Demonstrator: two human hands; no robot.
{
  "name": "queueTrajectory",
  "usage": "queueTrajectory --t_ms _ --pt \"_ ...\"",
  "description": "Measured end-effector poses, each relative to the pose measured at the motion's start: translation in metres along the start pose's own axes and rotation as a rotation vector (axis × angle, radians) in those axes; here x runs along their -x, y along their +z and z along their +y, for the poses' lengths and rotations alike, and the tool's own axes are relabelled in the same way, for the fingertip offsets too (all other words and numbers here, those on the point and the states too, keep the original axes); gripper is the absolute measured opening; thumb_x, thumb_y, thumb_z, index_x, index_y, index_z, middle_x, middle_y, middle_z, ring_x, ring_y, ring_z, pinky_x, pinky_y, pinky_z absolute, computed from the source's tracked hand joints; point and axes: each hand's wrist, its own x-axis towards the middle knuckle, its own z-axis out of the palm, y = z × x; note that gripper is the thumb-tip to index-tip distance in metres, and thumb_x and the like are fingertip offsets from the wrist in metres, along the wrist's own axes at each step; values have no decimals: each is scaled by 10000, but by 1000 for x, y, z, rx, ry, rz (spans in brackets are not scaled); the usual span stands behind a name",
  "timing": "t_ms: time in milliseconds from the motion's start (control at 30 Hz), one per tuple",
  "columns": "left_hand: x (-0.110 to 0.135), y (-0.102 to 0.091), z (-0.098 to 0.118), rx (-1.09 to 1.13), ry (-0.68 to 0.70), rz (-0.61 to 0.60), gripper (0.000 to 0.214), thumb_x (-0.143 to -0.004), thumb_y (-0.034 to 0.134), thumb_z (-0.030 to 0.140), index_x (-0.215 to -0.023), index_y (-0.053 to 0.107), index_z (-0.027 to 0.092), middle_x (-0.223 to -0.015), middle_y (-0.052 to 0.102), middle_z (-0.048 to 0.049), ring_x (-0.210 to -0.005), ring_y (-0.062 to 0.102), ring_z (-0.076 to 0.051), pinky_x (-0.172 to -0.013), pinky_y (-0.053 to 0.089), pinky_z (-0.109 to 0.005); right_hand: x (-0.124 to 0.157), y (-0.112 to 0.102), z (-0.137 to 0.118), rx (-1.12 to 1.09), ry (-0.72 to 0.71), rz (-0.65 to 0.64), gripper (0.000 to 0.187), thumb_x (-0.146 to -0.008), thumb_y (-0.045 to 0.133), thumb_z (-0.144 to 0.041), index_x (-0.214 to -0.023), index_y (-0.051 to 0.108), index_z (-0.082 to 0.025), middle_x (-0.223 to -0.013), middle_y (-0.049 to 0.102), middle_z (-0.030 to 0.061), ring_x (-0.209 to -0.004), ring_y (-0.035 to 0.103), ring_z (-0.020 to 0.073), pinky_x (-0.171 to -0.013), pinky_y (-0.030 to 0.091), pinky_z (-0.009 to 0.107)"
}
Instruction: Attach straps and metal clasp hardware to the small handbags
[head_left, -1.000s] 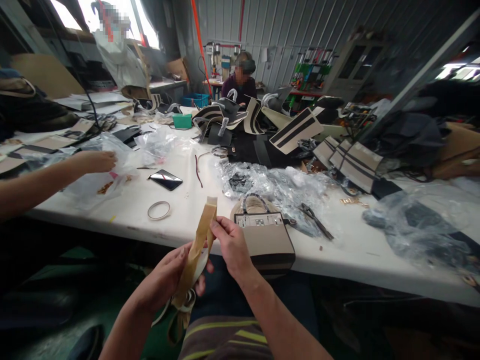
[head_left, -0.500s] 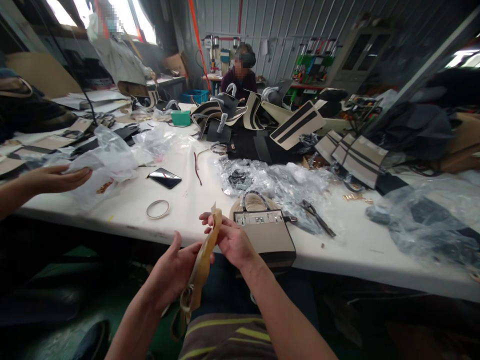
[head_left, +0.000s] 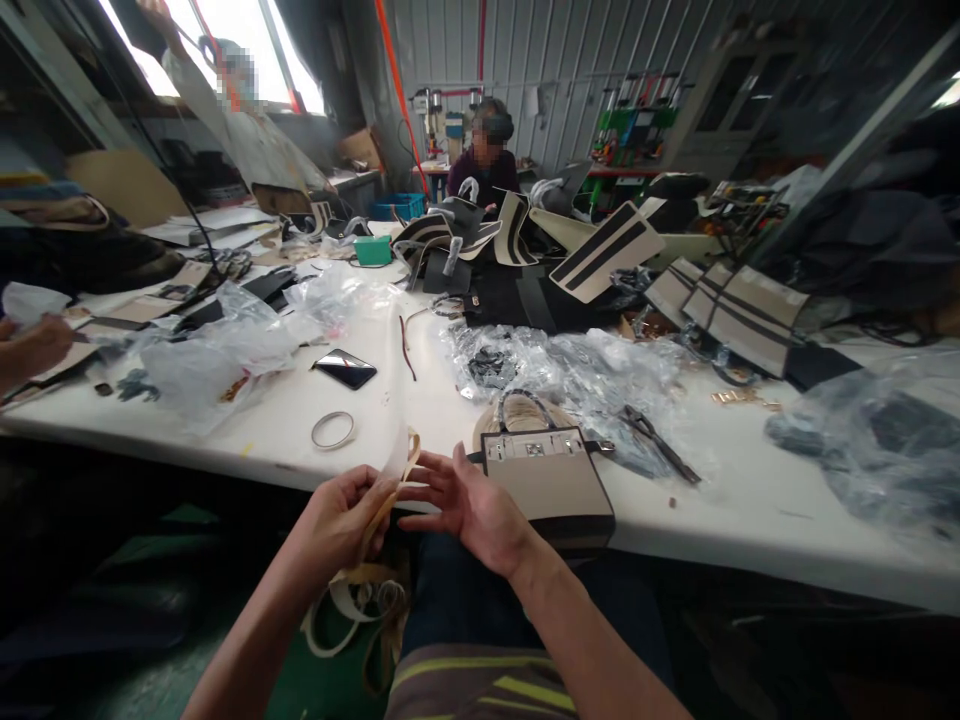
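My left hand (head_left: 343,517) is closed around a long tan strip (head_left: 388,490) that curls down into loops over my lap. My right hand (head_left: 469,502) hovers beside the strip's upper end with its fingers spread, touching or nearly touching it. Just right of that hand, a small beige and black handbag (head_left: 551,482) lies flat at the near edge of the white table (head_left: 720,510).
A black phone (head_left: 345,368), a tape ring (head_left: 333,430), scissors (head_left: 658,443) and crumpled clear plastic (head_left: 570,370) lie on the table. Striped bag panels (head_left: 604,262) pile up farther back. Another person's hand (head_left: 34,345) works at the left; a person sits at the far end.
The strip's top end has dropped lower and my hands have come down toward the table edge. My right hand has let go its pinch and spread its fingers. The neighbour's hand has pulled away to the left.
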Motion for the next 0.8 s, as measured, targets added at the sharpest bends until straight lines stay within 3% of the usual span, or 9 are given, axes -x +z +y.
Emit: queueTrajectory --t_ms 67,167,300,400,467,533,667,800 --pt "1 -4 3 -153 76 1 561 -912 776 722 -770 620 201 -636 586 4 -566 496 -150 -522 352 -241 4 0 -6 101 -27 13 686 -1016 718 -749 -1423 747 -198 -1261 770 123 -1017 729 224 -858 618 336" --pt "3 -7 7 -226 142 -77 479 -936 763 645 -822 661 192 -737 615 -5 -665 514 -170 -587 395 -257 9 -2 -13 318 -118 39 492 -1035 794 -586 -1335 808 -197 -1154 792 90 -918 678 170 -872 551 295" --pt "3 -7 10 -215 177 -43 467 -977 712 650 -872 681 196 -766 635 -11 -713 542 -199 -638 437 -281 13 -1 -17 398 -165 -47 514 -1081 704 -637 -1339 815 -207 -1340 768 120 -1190 684 229 -1002 547 335" --pt "3 -4 11 -263 201 49 400 -968 765 597 -928 723 201 -797 685 -21 -750 593 -221 -683 464 -287 12 1 -14 392 -120 -98 669 -923 927 -554 -1491 719 -269 -1477 708 95 -1266 687 237 -1091 550 360" --pt "3 -3 12 -308 216 71 350 -972 785 556 -971 743 209 -822 720 -28 -761 615 -224 -682 462 -281 9 3 -11 421 -115 -53 799 -790 1044 -438 -1493 698 -281 -1390 737 68 -1165 723 215 -1069 569 354" --pt "4 -2 16 -341 220 57 356 -993 769 563 -958 732 211 -792 703 -22 -731 595 -209 -644 439 -269 5 4 -8 462 -151 10 742 -765 1053 -410 -1412 728 -250 -1215 770 41 -1053 737 199 -1014 590 347" --pt "5 -6 23 -141 112 -134 409 -996 758 605 -944 675 207 -769 669 -14 -652 591 -185 -567 444 -257 0 2 -10 497 -191 35 480 -824 1004 -433 -1173 778 -194 -1061 777 30 -972 740 191 -957 602 337" --pt "7 -17 21 105 -40 -246 394 -942 829 557 -906 658 204 -734 647 -4 -561 571 -163 -507 453 -253 4 2 -23 540 -110 23 439 -839 989 -476 -1069 742 -196 -868 729 -11 -716 705 149 -709 579 273"
